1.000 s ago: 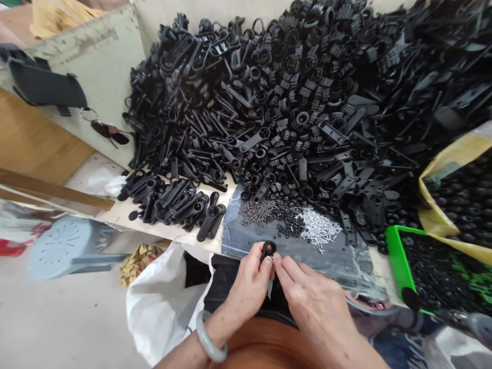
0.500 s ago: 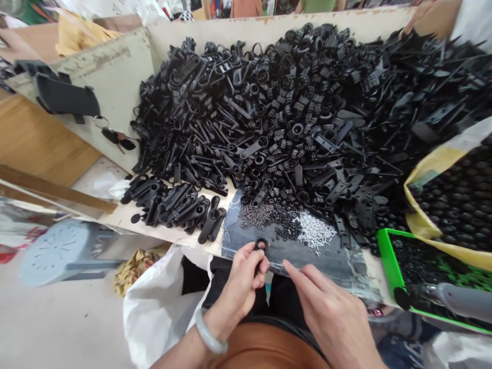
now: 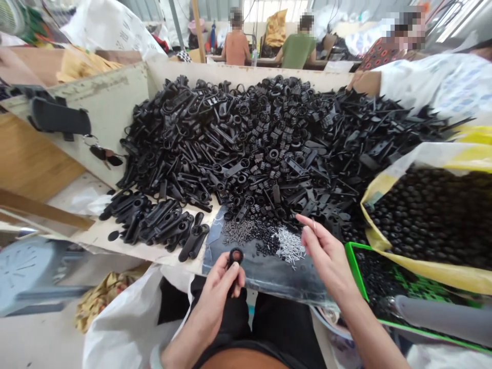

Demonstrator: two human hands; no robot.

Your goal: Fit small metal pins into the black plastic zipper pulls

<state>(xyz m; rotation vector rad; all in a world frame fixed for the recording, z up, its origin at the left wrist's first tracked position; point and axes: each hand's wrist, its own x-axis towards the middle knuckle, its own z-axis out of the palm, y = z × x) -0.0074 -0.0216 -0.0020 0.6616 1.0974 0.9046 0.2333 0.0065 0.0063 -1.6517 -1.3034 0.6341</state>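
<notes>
My left hand (image 3: 221, 287) grips a black plastic part with a ring-shaped end (image 3: 236, 254). The ring sticks up above my thumb, while the rest of the part is hidden by the fingers. Over the right side of the dark work sheet (image 3: 246, 271), my right hand (image 3: 326, 256) reaches forward with its index finger stretched out toward the heap of black parts. I see nothing held in it. Close by its fingers lies a pile of small silver pins (image 3: 289, 246). Left of them are tiny black pieces (image 3: 267, 241) and small grey-brown pieces (image 3: 238, 231).
A large heap of black plastic parts (image 3: 230, 138) fills the walled bench. Rows of black handle-like parts (image 3: 154, 220) lie at front left. On the right are a yellow-edged bag of black balls (image 3: 434, 215) and a green tray (image 3: 355, 271). Several people sit beyond; one hand (image 3: 365, 83) rests at the far edge.
My right hand has moved forward from the sheet's front edge toward the heap. My left hand still holds the ringed part. The camera view has tilted up, showing people in the background.
</notes>
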